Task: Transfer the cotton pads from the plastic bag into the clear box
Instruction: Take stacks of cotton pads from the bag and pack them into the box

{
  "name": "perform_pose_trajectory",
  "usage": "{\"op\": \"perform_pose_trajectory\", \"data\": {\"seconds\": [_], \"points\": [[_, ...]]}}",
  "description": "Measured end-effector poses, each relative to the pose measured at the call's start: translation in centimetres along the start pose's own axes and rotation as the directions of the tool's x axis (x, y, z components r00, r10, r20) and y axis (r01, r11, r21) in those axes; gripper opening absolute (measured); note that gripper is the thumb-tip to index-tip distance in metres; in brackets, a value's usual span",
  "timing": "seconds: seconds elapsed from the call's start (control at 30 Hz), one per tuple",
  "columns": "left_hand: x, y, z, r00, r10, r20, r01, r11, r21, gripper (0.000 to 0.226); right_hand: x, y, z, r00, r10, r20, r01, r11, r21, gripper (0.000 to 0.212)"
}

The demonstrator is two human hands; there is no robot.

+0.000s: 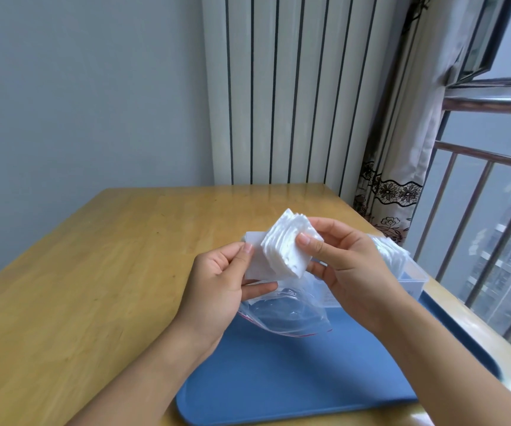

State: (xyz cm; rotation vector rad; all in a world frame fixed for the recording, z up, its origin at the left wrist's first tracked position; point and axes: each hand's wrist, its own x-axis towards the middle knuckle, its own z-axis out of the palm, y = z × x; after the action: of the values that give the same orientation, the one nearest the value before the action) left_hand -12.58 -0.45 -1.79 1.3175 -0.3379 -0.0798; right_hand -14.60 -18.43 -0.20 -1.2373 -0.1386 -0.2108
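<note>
The right hand pinched a fanned stack of pads above the bag, which the left hand gripped, so squaring the stack first would probably help it drop cleanly into the box just right.

No text, brand, number or sign could be read. The clear box seemed to carry a small label on its side, but the print on it was too blurred and too small to read.
</note>
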Motion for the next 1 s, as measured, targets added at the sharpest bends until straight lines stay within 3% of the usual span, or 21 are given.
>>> {"op": "perform_pose_trajectory", "data": {"seconds": [0.13,0.23,0.3,0.6,0.7,0.83,0.93,1.0], "points": [[0.1,0.3,-0.3,0.999,-0.045,0.013,0.045,0.999,-0.02,0.031,-0.3,-1.2,-0.2,0.991,-0.08,0.109,0.079,0.997,0.014,0.026],[-0.1,0.5,-0.2,0.994,-0.066,0.091,0.063,0.997,0.032,0.032,-0.7,-1.1,0.0,0.977,-0.102,0.19,0.131,0.98,-0.151,0.029],[-0.1,0.4,-0.1,0.99,-0.074,0.121,0.068,0.996,0.053,0.031,-0.7,-0.8,0.1,0.977,-0.114,0.178,0.162,0.946,-0.282,0.033],[-0.2,0.5,-0.3,0.981,-0.131,0.141,0.126,0.991,0.04,0.034,-0.3,-0.2,-0.4,0.981,-0.158,0.115,0.194,0.868,-0.457,0.035],[-0.4,0.7,-0.3,0.98,-0.104,0.167,0.095,0.994,0.058,0.028,-0.2,0.0,-0.4,0.977,-0.189,0.097,0.212,0.841,-0.498,0.033],[-0.7,0.5,-0.1,0.975,-0.031,0.222,-0.016,0.978,0.21,0.029,-0.3,0.2,-0.3,0.967,-0.21,0.147,0.256,0.818,-0.516,0.028],[-0.8,0.2,0.2,0.981,0.003,0.195,-0.051,0.969,0.242,0.031,-0.8,0.2,-0.3,0.953,-0.166,0.254,0.29,0.746,-0.599,0.048],[-0.8,0.0,0.1,0.971,0.01,0.239,-0.073,0.964,0.254,0.028,-1.3,0.3,0.0,0.951,-0.079,0.299,0.249,0.769,-0.588,0.057]]}}
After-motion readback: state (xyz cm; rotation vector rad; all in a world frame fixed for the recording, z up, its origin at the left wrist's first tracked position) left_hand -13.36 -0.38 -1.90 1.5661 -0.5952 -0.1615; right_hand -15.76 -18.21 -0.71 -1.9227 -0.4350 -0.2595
